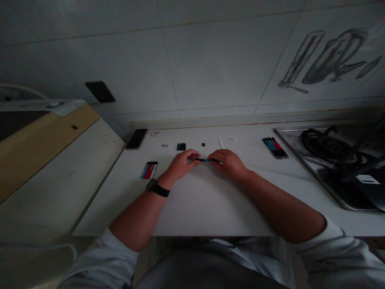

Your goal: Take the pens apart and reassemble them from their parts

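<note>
My left hand [181, 162] and my right hand [227, 162] meet over the middle of a white counter [195, 204], each gripping one end of a thin blue and black pen [205, 160] held level between them. A black watch sits on my left wrist. To the left of my left hand lies a small bunch of pens [149, 169] in blue, red and black. Another row of pens [275, 147] lies at the right, near the stove.
Behind my hands lie small black caps [181, 146], a tiny black part [203, 144], a white stick [220, 142] and small metal bits [164, 145]. A dark phone [136, 139] rests at the back left. A gas stove [333, 160] is set in at the right. A tiled wall rises behind.
</note>
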The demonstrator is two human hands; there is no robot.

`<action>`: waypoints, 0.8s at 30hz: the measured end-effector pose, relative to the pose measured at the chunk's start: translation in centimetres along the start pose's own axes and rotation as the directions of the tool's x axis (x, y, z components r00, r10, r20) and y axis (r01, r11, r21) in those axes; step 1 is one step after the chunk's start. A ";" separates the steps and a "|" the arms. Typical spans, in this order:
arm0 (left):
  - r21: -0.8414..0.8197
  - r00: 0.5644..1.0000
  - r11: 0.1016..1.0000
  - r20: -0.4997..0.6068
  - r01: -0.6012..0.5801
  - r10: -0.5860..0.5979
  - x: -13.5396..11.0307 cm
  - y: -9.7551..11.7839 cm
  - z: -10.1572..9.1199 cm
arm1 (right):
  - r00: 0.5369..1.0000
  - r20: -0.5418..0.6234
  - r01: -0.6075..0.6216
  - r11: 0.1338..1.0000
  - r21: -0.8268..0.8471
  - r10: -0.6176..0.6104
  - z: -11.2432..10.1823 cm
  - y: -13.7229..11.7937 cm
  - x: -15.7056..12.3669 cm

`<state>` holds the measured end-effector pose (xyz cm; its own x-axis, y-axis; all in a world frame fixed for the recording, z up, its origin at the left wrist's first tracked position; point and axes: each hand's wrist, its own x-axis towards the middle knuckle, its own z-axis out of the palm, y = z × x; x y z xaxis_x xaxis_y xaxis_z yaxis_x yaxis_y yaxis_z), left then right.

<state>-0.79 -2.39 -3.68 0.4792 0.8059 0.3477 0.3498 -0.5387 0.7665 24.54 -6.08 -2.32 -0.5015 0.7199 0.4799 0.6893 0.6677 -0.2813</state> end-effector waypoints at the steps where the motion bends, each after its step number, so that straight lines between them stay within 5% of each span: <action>1: 0.004 1.000 1.000 -0.011 -0.003 0.003 0.0 0.0 0.0 | 1.000 0.001 -0.004 1.000 -0.001 0.004 0.0 0.0 0.0; 11: 0.251 0.994 0.967 0.083 0.050 -0.073 0.0 0.7 -0.5 | 1.000 -0.012 0.000 1.000 0.000 0.000 -0.2 -0.2 0.1; 19: 0.127 1.000 0.992 -0.006 0.002 -0.002 0.1 0.0 -0.2 | 1.000 -0.028 -0.007 1.000 -0.007 0.007 -0.2 0.0 0.1; 24: 0.185 0.999 0.982 0.036 0.032 -0.039 0.1 0.1 -0.6 | 1.000 -0.025 0.019 1.000 -0.015 -0.020 -0.4 -0.2 0.1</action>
<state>-1.15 -2.26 -3.24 0.4936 0.8172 0.2976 0.5076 -0.5486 0.6644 24.56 -6.18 -1.88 -0.5017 0.7018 0.5057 0.6873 0.6784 -0.2596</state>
